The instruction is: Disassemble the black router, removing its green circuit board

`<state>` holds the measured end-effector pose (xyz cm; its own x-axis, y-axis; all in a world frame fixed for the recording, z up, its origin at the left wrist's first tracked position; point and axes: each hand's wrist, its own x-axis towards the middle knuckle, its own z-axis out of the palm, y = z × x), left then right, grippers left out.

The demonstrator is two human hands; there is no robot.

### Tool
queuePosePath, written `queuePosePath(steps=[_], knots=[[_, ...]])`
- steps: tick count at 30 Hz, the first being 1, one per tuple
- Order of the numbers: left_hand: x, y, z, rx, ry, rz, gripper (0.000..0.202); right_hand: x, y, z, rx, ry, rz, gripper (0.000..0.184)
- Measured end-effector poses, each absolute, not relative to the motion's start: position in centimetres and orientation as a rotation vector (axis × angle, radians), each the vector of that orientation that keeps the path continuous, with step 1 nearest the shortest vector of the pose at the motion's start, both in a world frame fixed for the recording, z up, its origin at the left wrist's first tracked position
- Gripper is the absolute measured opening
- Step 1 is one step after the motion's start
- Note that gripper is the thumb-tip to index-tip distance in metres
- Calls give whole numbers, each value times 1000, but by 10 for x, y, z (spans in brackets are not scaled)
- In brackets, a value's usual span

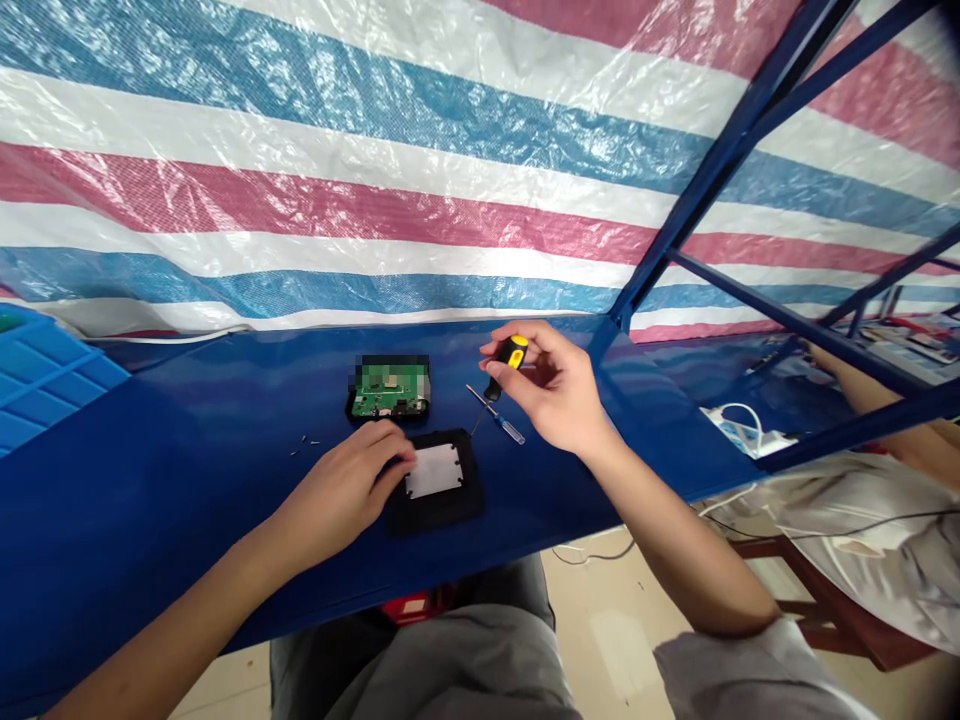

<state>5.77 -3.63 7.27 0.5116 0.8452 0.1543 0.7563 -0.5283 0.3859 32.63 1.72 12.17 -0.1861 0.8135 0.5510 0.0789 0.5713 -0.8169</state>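
My left hand rests on the blue table, its fingers curled over the left edge of a black square cover with a white panel in its middle. Just beyond it lies a black base holding a green circuit board. My right hand is raised over the table to the right, fingers closed round the yellow-and-black handle of a screwdriver whose shaft points down toward the cover. A second, clear-handled small screwdriver lies on the table under that hand.
Small screws lie left of the cover. A blue compartment tray sits at the far left. A striped tarpaulin hangs behind the table. A dark blue metal frame rises at right, beyond it another person's arm and white cables.
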Motion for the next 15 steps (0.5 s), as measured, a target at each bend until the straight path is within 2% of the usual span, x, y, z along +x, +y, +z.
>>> queuePosePath(steps=[6,8,10,11,13,15], knots=[[121,28,84,2617,1315,234,30,345,16,123,-794,-1586,714,22],[131,41,82,2640,1327,154,17,350,15,120,-796,-1582,711,22],[136,49,79,2649,1336,98,35,352,16,117,-796,-1580,714,22],[137,50,79,2650,1339,83,36,353,17,116,-797,-1579,717,23],[136,50,79,2645,1345,93,22,353,17,114,-805,-1582,724,23],[129,43,82,2631,1360,152,28,352,17,114,-813,-1588,729,25]])
